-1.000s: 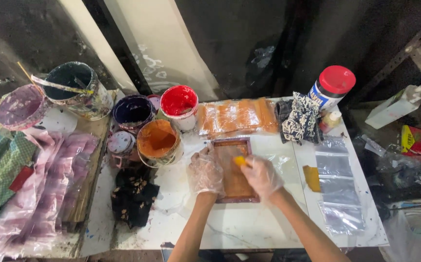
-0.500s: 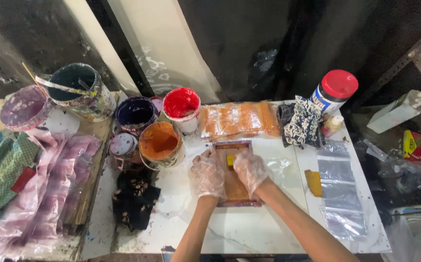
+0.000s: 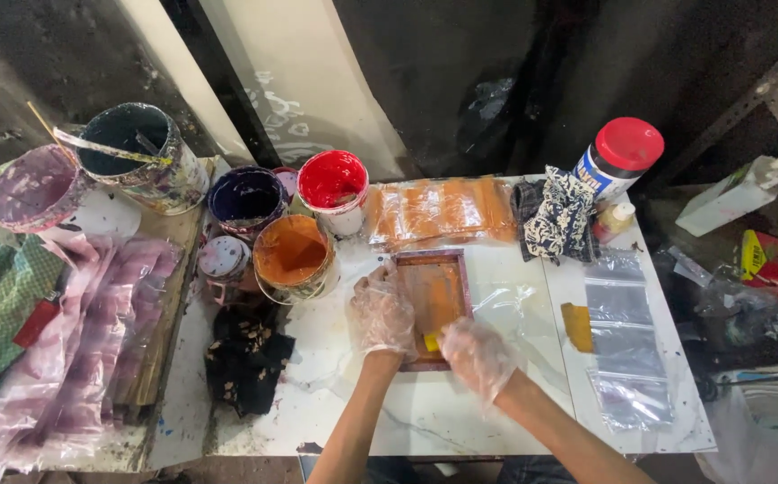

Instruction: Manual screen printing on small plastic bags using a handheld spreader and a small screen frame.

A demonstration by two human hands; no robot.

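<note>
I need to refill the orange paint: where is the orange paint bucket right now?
In the head view the orange paint bucket stands left of the small screen frame, just past the gloved left hand, with the red bucket behind it.

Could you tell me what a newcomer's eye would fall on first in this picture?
Probably the gloved left hand and right hand, resting on a small orange-stained frame at the middle of the white table. Next, the open paint pots to the left: a red pot and an orange pot.
</note>
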